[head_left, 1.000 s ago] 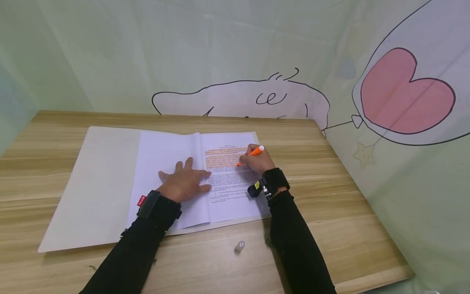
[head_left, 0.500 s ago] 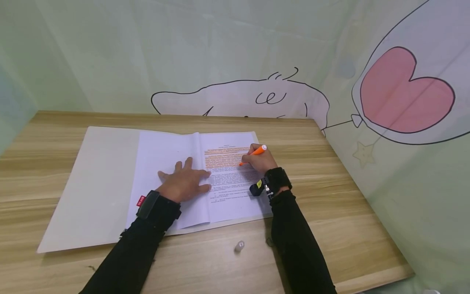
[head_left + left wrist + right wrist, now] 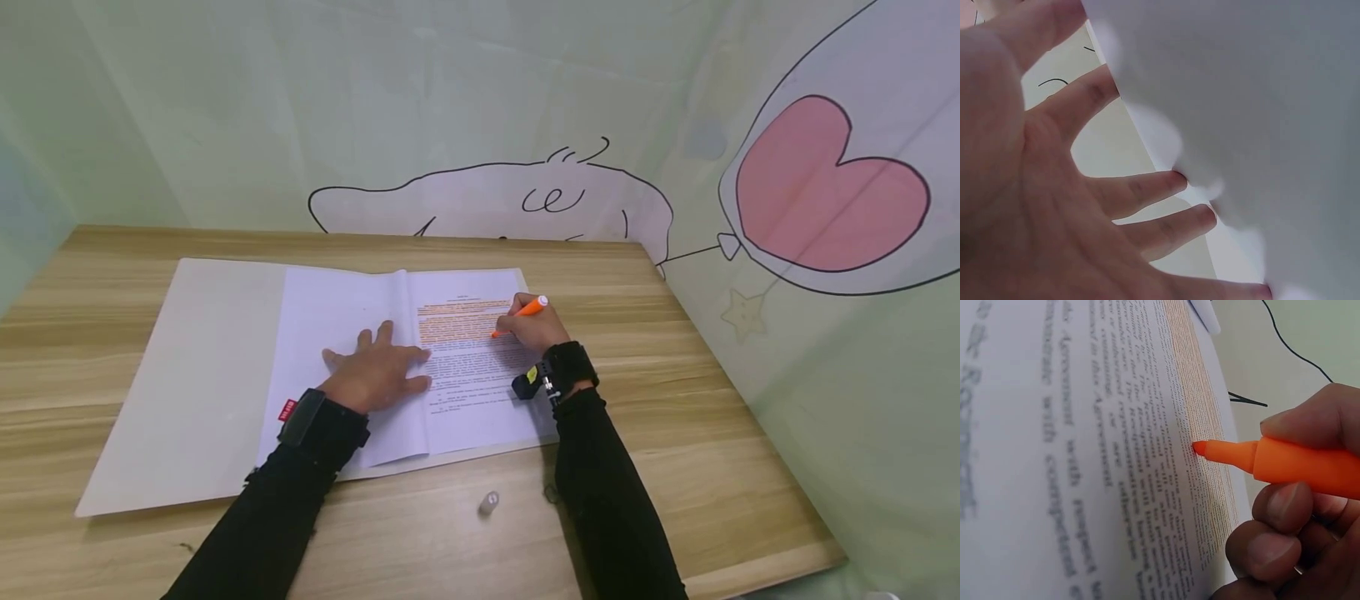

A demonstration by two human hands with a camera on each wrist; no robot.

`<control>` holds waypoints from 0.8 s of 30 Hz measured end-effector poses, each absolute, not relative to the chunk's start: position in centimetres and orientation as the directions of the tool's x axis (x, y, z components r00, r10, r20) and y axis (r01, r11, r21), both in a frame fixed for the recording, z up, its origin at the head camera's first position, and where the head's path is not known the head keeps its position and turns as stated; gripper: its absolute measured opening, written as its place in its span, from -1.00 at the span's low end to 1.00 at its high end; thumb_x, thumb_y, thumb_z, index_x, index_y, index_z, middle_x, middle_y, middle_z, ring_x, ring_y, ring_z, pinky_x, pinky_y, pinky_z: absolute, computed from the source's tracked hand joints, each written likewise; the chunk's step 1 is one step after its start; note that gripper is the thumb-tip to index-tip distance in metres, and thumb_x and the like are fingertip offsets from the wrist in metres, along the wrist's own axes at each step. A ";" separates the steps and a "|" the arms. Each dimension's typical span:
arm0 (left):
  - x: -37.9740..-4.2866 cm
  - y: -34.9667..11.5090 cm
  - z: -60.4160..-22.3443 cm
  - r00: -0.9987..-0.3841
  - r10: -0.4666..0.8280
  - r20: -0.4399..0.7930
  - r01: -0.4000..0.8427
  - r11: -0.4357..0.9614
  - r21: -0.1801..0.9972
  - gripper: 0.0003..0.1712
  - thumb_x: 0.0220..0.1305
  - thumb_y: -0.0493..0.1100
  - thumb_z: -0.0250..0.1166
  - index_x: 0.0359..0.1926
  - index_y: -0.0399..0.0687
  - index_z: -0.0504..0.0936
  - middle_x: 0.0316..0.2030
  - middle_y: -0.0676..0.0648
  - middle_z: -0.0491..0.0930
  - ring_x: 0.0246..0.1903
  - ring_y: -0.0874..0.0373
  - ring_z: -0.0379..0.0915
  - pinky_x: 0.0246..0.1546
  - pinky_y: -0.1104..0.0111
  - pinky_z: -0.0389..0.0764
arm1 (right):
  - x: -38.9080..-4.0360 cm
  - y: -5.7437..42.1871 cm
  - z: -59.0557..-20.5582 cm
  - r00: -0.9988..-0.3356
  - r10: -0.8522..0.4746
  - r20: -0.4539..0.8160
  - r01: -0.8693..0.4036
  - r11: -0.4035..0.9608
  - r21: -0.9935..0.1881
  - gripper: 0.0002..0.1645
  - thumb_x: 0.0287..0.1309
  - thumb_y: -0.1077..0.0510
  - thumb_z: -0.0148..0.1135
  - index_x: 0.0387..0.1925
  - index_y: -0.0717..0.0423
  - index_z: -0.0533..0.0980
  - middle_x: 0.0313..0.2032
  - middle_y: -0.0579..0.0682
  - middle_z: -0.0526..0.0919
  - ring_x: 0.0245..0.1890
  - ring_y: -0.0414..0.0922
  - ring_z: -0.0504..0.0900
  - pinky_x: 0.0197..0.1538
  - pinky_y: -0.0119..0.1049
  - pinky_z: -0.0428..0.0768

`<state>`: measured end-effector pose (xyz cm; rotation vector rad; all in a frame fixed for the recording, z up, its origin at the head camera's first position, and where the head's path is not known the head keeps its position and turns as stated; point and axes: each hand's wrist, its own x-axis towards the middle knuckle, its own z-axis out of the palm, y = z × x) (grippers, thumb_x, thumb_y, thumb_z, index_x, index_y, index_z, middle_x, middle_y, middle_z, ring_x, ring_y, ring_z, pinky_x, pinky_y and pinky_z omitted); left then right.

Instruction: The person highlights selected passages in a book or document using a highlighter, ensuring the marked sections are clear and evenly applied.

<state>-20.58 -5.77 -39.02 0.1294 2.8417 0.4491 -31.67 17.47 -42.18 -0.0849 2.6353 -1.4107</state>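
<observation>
Toward the right of an off-white card folder (image 3: 187, 383) spread on a pale wood-grain table (image 3: 720, 467), a slim orange highlighter pen with a white end (image 3: 532, 306) leans over a white page of dense black print (image 3: 480, 425). Its long axis runs slantwise: the tip points left and toward the person, the white end away and to the right. The right hand (image 3: 538, 332) pinches its barrel between thumb and fingers and is clearly the nearer one. The left hand (image 3: 377, 371) lies flat with fingers splayed on a white facing sheet (image 3: 330, 304), thumb and forefinger reaching the fold beside the print, apart from the pen.

What matters most is where the tip sits: at the near edge of an orange-marked block of lines (image 3: 453, 322), with unmarked lines below. The right wrist view shows that boundary closely, the tip seemingly touching the paper, and the word "Agreement" is legible; from the head, the print is too small to read. Only the head view shows the small greyish cylinder, perhaps a cap (image 3: 489, 503), near the table's front.
</observation>
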 end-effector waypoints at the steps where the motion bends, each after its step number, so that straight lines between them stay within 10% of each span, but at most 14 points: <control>1: -20.6 -5.8 -39.0 -0.962 0.128 -0.241 0.047 0.948 0.314 -0.39 0.26 0.12 0.35 0.32 0.16 0.53 0.42 -0.39 0.10 0.23 -0.37 0.14 0.11 -0.64 -0.01 | -31.7 17.5 -42.2 -0.987 -0.123 -0.105 0.019 0.555 -0.832 -0.64 0.03 0.22 0.34 -0.66 0.01 0.33 -0.68 -0.10 0.33 -0.59 -0.12 0.35 -0.53 -0.31 0.20; 24: -20.6 -5.7 -39.0 -0.963 0.128 -0.238 0.046 0.945 0.323 -0.40 0.27 0.10 0.36 0.32 0.15 0.53 0.41 -0.41 0.10 0.23 -0.38 0.13 0.10 -0.66 -0.03 | -31.7 18.3 -42.1 -0.987 -0.071 -0.144 0.084 0.537 -0.839 -0.64 0.07 0.23 0.33 -0.66 0.02 0.34 -0.62 -0.06 0.38 -0.48 -0.06 0.44 -0.47 -0.30 0.24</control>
